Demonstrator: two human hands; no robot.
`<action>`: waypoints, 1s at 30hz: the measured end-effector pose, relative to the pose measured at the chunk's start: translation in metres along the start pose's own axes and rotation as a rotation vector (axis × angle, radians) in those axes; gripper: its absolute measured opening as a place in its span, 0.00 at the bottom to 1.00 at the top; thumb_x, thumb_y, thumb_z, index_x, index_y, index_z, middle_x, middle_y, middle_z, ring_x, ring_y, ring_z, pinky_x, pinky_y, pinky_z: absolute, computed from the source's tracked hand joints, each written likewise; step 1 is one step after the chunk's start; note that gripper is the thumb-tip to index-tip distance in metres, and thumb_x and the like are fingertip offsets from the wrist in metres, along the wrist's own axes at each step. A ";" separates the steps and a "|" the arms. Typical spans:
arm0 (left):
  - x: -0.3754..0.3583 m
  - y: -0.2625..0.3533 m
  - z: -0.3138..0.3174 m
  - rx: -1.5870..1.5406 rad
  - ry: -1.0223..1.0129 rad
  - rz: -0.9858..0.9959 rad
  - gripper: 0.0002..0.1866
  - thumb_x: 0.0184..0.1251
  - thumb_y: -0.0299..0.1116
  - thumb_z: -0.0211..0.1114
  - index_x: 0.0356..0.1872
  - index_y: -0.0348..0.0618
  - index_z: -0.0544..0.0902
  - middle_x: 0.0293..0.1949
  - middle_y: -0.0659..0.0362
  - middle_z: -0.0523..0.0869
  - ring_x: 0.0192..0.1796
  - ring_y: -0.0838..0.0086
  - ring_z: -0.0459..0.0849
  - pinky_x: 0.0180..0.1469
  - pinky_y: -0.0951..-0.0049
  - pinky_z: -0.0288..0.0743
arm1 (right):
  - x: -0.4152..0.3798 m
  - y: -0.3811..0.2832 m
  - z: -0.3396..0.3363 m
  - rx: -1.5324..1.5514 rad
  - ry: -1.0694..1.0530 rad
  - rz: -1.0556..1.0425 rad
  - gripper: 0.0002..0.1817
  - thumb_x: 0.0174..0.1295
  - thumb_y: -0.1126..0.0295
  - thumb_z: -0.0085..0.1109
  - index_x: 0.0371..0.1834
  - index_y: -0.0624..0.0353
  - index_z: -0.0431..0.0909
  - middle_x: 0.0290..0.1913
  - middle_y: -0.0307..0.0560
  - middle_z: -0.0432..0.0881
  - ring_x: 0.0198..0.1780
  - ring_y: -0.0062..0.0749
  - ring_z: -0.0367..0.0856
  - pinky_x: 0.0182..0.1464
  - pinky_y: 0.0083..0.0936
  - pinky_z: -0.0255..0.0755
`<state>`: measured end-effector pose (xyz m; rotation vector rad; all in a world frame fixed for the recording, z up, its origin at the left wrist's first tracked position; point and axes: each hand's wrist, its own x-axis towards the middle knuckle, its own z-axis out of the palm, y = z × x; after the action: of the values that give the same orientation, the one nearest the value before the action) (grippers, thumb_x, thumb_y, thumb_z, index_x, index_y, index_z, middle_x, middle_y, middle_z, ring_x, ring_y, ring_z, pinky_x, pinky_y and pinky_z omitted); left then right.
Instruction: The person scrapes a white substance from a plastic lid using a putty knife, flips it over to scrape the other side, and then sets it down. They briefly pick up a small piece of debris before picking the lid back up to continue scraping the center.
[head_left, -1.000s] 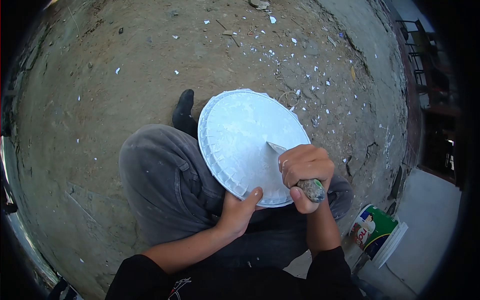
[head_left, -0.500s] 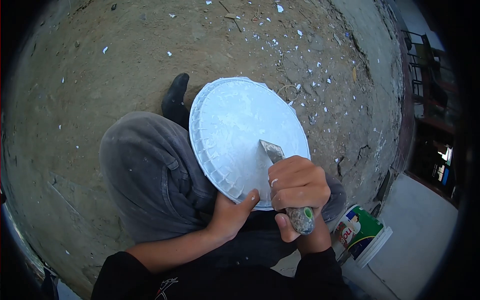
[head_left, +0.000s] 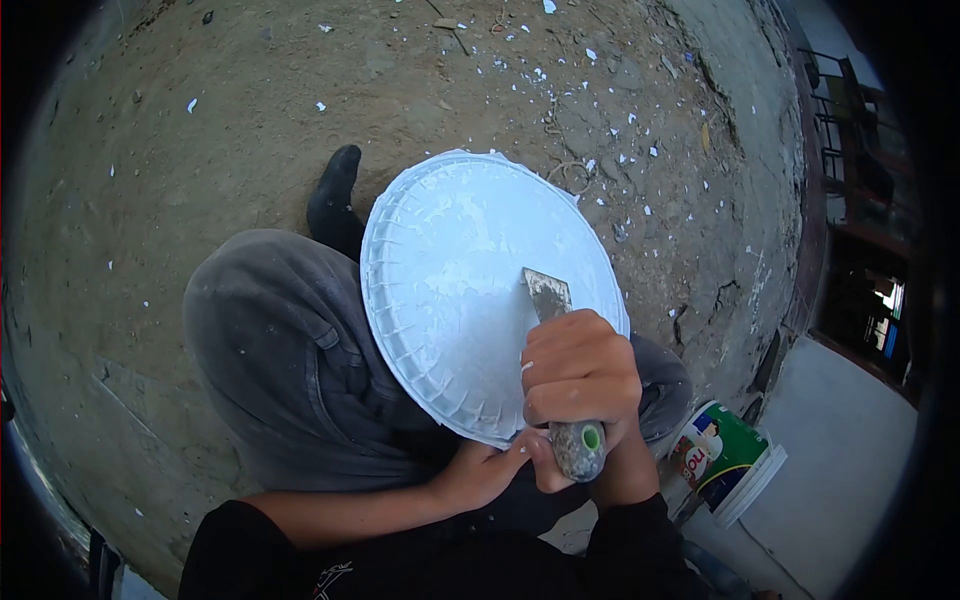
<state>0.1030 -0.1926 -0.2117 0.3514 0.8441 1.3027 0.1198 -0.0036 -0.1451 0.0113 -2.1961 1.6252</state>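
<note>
A round white plastic bucket lid (head_left: 450, 290), with a ribbed rim and patchy white residue on its face, rests tilted across my lap. My right hand (head_left: 583, 375) is wrapped around the worn, speckled handle of a putty knife (head_left: 550, 292). Its metal blade lies over the right half of the lid, and the handle's butt end with a green-rimmed hole points toward me. At the lid's near edge, my left hand (head_left: 485, 470) grips the rim; its fingers are mostly hidden under the lid, and its thumb is close to my right hand.
White flakes are scattered over the dirt ground (head_left: 260, 130), thickest beyond the lid. A green-labelled paint bucket (head_left: 722, 455) lies tipped at the right beside a pale wall (head_left: 840, 440). My bent knee (head_left: 270, 310) and dark-socked foot (head_left: 335, 195) are left of the lid.
The lid has shifted slightly left and toward me, and my left thumb has slid from its face down to the rim. My right hand has moved a little left with the putty knife.
</note>
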 end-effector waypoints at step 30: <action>0.006 -0.004 -0.003 -0.032 0.041 -0.132 0.18 0.81 0.33 0.55 0.64 0.35 0.72 0.56 0.56 0.80 0.60 0.74 0.76 0.64 0.68 0.70 | -0.002 0.018 0.001 -0.057 0.051 0.004 0.10 0.42 0.70 0.58 0.12 0.62 0.69 0.11 0.40 0.64 0.10 0.31 0.60 0.16 0.26 0.54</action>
<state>0.1032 -0.1889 -0.2183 0.2402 0.8659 1.2024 0.1171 0.0006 -0.1623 -0.0502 -2.2039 1.5477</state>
